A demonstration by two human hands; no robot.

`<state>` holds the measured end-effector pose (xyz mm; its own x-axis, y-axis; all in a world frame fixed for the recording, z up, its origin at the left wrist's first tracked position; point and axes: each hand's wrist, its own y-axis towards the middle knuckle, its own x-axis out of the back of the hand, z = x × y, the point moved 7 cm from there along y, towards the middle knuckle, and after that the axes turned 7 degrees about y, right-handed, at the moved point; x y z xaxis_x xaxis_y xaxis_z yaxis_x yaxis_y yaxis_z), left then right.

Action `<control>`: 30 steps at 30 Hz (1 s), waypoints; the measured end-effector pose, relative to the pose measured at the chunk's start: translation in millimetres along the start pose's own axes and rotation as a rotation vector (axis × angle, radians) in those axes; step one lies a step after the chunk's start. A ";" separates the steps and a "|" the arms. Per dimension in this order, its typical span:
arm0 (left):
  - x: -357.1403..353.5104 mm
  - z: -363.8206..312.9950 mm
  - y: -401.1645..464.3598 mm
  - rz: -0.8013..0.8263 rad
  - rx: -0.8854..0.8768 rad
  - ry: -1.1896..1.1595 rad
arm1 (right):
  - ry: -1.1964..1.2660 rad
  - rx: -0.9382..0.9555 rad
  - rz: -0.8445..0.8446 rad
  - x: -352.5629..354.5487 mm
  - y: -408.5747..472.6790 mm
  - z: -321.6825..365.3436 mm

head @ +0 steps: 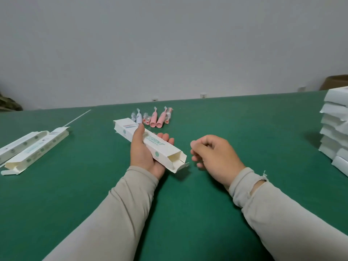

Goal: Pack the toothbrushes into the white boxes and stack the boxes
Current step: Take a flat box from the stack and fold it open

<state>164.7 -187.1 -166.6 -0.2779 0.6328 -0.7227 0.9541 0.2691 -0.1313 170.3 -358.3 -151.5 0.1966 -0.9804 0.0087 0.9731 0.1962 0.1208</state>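
Note:
My left hand (143,153) grips a long white box (160,147) with green print, thumb on top and fingers underneath, held just above the green table (244,140). The box's near end is open, its flap hanging toward me. My right hand (214,155) hovers just right of that open end, fingers loosely curled, holding nothing that I can see. Behind the box lie several toothbrushes: pink ones (160,118) and a white one (139,117), with small wrapped brush heads among them.
Two more white boxes (35,147) with open ends lie side by side at the left. A tall stack of flat white boxes (335,125) stands at the right edge. A grey wall rises behind the table.

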 end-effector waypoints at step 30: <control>-1.2 18.5 2.3 -0.031 0.102 0.075 | -0.630 0.427 0.270 -32.0 -24.4 21.0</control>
<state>169.3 -200.7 -178.6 -0.3115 0.6791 -0.6647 0.9502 0.2167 -0.2240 137.8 -332.0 -133.9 0.1902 -0.7493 0.6343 0.7469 0.5297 0.4019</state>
